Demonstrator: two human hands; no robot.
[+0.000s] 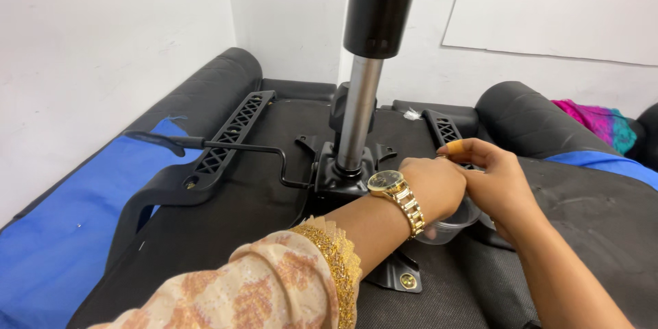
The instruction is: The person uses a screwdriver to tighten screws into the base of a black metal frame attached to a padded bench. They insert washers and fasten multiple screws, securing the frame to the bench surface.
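An office chair lies upside down, its black seat underside [233, 212] facing up. A black metal mechanism plate [339, 175] is on it, with a chrome gas cylinder [358, 113] rising from it into a black sleeve [380, 3]. My left hand [432, 188], with a gold watch [396, 195] on the wrist, reaches across and holds a small clear plastic cup [449, 227] just right of the plate. My right hand [497, 181] is cupped over the same cup, fingers bent. What is inside the cup is hidden.
A black lever [226, 144] sticks out left from the mechanism. Black armrest brackets lie left [229, 133] and right [442, 127]. A blue sheet [62, 226] covers the floor at left, white walls behind, a pink and teal cloth [603, 123] at far right.
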